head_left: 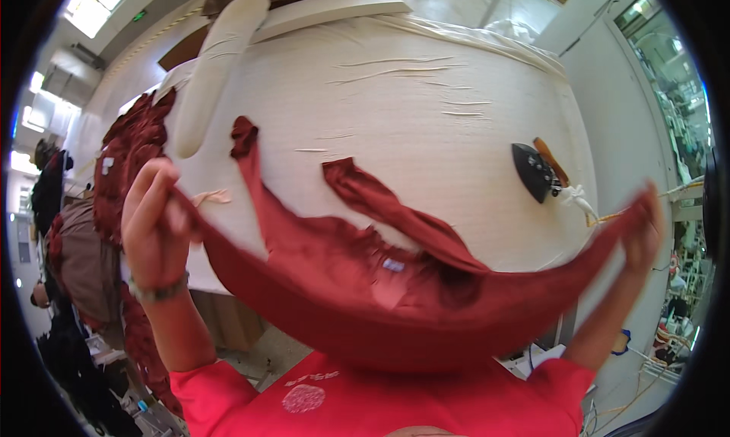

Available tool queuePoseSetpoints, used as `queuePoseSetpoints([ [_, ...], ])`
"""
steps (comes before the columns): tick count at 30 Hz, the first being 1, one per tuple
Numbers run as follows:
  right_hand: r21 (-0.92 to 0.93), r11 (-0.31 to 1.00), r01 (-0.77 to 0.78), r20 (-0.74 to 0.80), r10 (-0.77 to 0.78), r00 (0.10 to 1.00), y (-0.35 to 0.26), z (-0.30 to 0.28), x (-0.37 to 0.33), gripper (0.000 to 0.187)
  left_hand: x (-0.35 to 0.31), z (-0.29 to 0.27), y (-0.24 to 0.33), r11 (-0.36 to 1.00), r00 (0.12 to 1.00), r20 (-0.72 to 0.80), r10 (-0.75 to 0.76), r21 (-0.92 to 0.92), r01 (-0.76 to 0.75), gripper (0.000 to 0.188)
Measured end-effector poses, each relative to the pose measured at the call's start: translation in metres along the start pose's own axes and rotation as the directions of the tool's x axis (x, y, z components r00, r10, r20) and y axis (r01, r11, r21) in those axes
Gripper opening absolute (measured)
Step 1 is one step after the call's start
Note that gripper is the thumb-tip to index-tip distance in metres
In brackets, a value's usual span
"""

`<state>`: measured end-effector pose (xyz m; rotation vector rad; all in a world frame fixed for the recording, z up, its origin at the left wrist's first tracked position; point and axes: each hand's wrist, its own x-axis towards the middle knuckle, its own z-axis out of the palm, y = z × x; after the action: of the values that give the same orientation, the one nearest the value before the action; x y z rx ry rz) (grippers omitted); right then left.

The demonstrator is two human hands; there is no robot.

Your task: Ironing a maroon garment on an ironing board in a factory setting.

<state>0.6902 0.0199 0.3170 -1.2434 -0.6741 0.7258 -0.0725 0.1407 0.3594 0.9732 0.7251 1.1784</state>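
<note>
A dark red long-sleeved top [342, 315] is stretched wide between my two hands in front of my chest. My left hand [156, 216] is closed on one edge of it. Raised at the far right, my right hand [645, 228] grips the opposite edge, its fingers somewhat blurred by motion. Between the hands the cloth sags in a deep curve. The neckline, with a small pale label [393, 264] inside, lies toward the table. Both sleeves extend away from me over the white table cover [426, 140].
A black iron [534, 172] with a brown handle rests at the table's right, its cord running right. A long white padded board [222, 72] lies at the back left. More dark red garments [133, 163] are heaped along the left edge. A wall panel [608, 95] borders the right side.
</note>
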Motion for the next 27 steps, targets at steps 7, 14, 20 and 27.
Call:
queuePoseSetpoints([
  [7,-0.303,0.936,0.177,0.132,-0.142,0.981,0.098,0.243,0.228,0.035,0.235,-0.055,-0.036,0.479,0.922,-0.167,0.350,0.878,-0.022,0.029],
  [14,0.004,0.919,0.395,0.358,-0.370,0.857,0.028,0.211,0.229,0.034,0.166,-0.085,0.000,0.767,0.816,-0.203,0.541,0.516,-0.381,0.035],
  [20,-0.020,1.000,0.011,0.419,-0.002,0.908,0.134,0.165,0.134,0.024,0.088,-0.082,-0.139,0.883,0.907,-0.323,0.272,0.458,-0.102,0.028],
  [27,-0.124,0.979,-0.159,0.273,0.188,0.943,0.181,0.122,0.028,0.017,0.011,-0.090,-0.215,0.946,0.927,-0.358,0.112,0.323,0.011,0.024],
])
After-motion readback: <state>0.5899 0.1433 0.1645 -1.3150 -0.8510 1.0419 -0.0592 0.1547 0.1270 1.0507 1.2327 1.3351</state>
